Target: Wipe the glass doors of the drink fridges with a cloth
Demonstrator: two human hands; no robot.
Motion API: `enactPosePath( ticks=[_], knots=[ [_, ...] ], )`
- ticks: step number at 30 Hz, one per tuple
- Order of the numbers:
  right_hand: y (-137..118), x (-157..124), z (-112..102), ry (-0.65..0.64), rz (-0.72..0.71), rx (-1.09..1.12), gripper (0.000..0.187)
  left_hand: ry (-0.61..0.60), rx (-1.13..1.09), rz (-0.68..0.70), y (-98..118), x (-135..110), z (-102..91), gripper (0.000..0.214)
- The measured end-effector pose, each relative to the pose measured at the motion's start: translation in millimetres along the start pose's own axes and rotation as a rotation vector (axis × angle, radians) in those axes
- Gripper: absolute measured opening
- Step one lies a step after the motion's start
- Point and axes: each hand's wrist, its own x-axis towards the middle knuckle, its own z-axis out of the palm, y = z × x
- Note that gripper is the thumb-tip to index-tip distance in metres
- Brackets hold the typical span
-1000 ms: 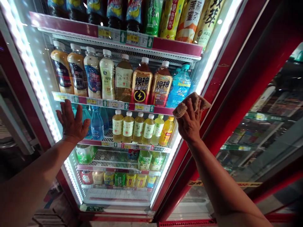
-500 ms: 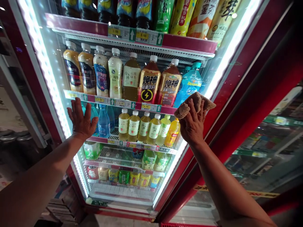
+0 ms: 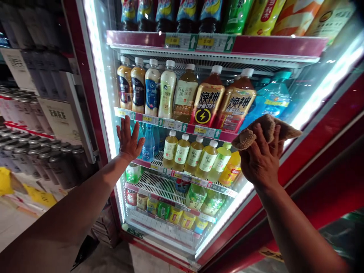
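My left hand (image 3: 128, 142), fingers spread, appears to lie flat on the glass front of a lit drinks fridge, near its left light strip (image 3: 99, 72). Behind that hand are blue bottles (image 3: 148, 144), partly hidden by it. My right hand (image 3: 261, 161) presses a folded brown cloth (image 3: 269, 131) against the glass near the right side. The cloth sticks out past my fingertips on both sides. Just beyond it stand a large blue bottle (image 3: 274, 94) and two energy drink bottles, the nearer one (image 3: 237, 100) with a white cap.
Shelves with pink price rails (image 3: 216, 44) hold rows of bottled drinks, such as pale green tea bottles (image 3: 193, 153). To the left stand rows of dark cans (image 3: 31, 151) beside a printed carton (image 3: 57, 117). A red door frame (image 3: 301, 197) runs along the right.
The view has swung to the left, so the fridge sits further right and the left-hand cans show. Both hands keep about the same places on the glass, the cloth still under the right one.
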Motion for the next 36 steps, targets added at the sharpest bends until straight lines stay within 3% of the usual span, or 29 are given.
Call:
enactPosePath(
  ticks=[7,14,18,25,31,36],
  knots=[
    [-10.2,18.7,6.3,0.053,-0.047,-0.035,0.054,0.071,0.049,0.089,-5.6,-2.7,5.1,0.074],
    [-25.4,18.5,7.4,-0.005,-0.153,-0.080,0.047,0.209,0.050,0.240,-8.7,-2.0,11.4,0.069],
    [-28.8,30.4,7.6,-0.003,-0.142,-0.103,0.050,0.212,0.072,0.238,-5.9,-1.2,9.7,0.068],
    [-47.7,21.3,19.1,-0.056,-0.210,-0.053,0.045,0.197,0.095,0.229,-3.8,-2.1,8.4,0.069],
    [-59.7,49.1,24.3,-0.061,-0.156,-0.064,0.043,0.193,0.106,0.238,-5.9,-2.8,8.0,0.071],
    [-78.0,46.9,34.2,-0.062,-0.202,-0.049,0.046,0.150,0.096,0.253,-9.8,-4.8,5.7,0.078]
  ],
)
